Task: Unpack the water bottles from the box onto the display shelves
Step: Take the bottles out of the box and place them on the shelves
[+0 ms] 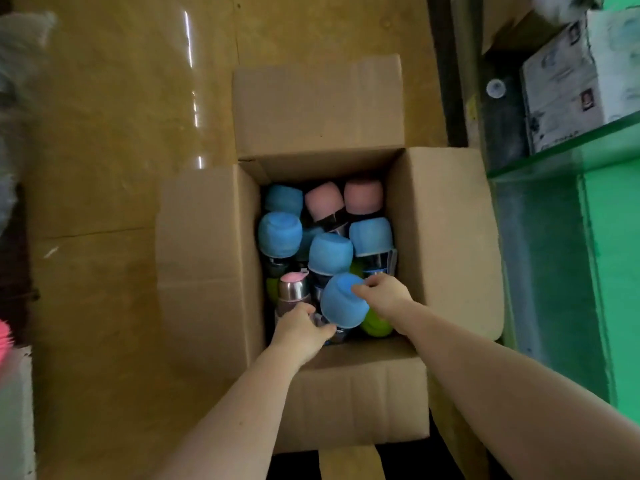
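An open cardboard box (440, 237) stands on the floor, packed with several steel water bottles with blue, pink and green ends. My right hand (382, 294) grips the blue end of the nearest bottle (341, 301) at the box's near side. My left hand (301, 329) reaches into the near left corner and holds the lower steel part of that same bottle, beside a steel bottle with a pink cap (294, 289). A green bottle (375, 323) lies under my right wrist. The bottles' bodies are mostly hidden.
A green display shelf with a glass pane (568, 157) stands to the right of the box. White printed cartons (568, 88) sit on a lower level there. Brown glossy floor (121, 168) lies left and behind. The box's flaps spread out on all sides.
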